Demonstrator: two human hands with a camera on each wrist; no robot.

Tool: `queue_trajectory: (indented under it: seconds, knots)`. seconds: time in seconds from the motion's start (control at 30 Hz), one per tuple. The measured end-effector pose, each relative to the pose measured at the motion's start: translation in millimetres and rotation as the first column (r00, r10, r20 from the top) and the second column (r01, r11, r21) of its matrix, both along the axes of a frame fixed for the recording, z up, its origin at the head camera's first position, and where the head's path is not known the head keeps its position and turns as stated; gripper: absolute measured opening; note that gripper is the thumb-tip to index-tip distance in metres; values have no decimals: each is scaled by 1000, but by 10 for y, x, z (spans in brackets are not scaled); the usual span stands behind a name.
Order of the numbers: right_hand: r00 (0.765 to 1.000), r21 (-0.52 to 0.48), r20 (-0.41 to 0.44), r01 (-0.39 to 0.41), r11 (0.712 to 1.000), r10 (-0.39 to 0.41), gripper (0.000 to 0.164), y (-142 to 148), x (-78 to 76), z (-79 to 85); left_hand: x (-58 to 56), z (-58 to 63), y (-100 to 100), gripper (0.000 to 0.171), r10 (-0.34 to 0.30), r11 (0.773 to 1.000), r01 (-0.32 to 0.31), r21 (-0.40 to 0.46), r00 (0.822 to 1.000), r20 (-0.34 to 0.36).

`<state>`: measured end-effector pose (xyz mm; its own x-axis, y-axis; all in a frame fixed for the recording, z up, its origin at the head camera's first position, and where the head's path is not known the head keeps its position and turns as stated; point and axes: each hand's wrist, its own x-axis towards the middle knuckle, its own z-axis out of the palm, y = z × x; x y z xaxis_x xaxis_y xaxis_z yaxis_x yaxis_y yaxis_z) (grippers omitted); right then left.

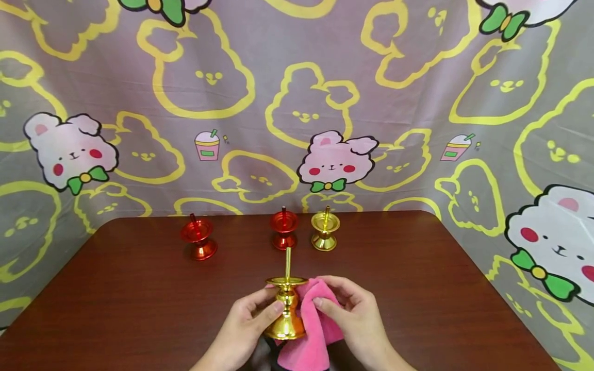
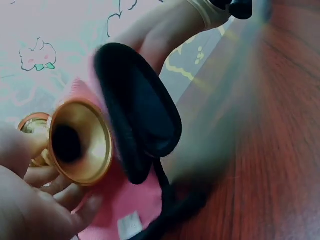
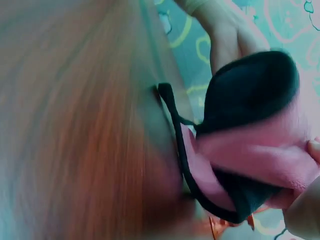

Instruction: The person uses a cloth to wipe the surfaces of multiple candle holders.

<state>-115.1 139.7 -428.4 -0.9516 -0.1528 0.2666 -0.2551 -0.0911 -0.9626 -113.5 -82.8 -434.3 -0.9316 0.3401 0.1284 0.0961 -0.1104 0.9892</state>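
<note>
A shiny gold candlestick [image 1: 286,314] with a thin upright stem and a flared base stands upright in the grip of my left hand [image 1: 248,322], thumb on its waist. In the left wrist view the hollow underside of its base [image 2: 92,142] faces the camera. My right hand [image 1: 359,314] pinches a bunched pink cloth [image 1: 320,324] between thumb and fingers, right against the candlestick's right side. Dark edging borders the cloth [image 3: 260,150] in the right wrist view, with part of it hanging down. The cloth hides some of the right fingers.
Towards the back of the brown table [image 1: 139,299] stand two red candlesticks, one at left [image 1: 199,239] and one near the middle [image 1: 284,232]. A smaller-looking gold candlestick [image 1: 325,232] is beside the middle one. A patterned curtain [image 1: 260,51] hangs behind.
</note>
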Motion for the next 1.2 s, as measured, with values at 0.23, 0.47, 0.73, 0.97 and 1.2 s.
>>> queue_trajectory:
  seconds: [0.23,0.47,0.73,0.97,1.2]
  knots:
    - [975,-84,44,-213,974,217,34,-30,31,-5,7,-29,-5,37,78,996,-79,37,997,21]
    - [969,-39,-13,-245,969,245,31,-49,-1,-63,37,-17,-40,42,64,998,-64,-14,998,0]
    - [990,12,12,-140,990,140,32,-70,-21,-64,99,-1,4,45,75,997,-75,-16,997,-5]
    - [992,43,-19,-126,991,126,31,-85,-21,-63,142,4,59,38,163,986,-166,-36,984,-73]
    - [986,82,-51,-155,984,160,29,-92,-28,-69,154,-23,79,37,211,973,-222,-68,968,-133]
